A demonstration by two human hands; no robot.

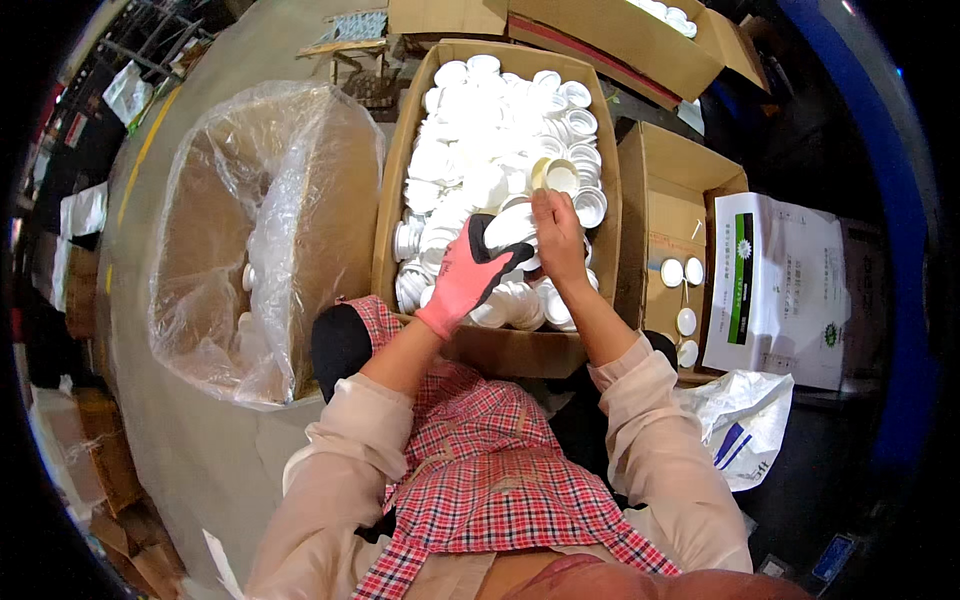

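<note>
My left hand (472,272), in a pink glove with black fingers, is closed around a white round lid (510,230). Just to its right is my bare right hand (558,232), its fingers pinched at a round cap with a yellowish rim (560,176). Both hands are over the near half of a cardboard box (390,225) heaped with white round lids (470,150). Some lids near the front stand on edge in rows. My palms hide part of the pile and of the held lid.
A box lined with clear plastic (215,240) stands left, a few white lids inside. On the right, a shallower box (660,200) holds several lids, beside a white printed sheet (775,290). A white plastic bag (745,420) lies nearer me; another carton (620,45) stands behind.
</note>
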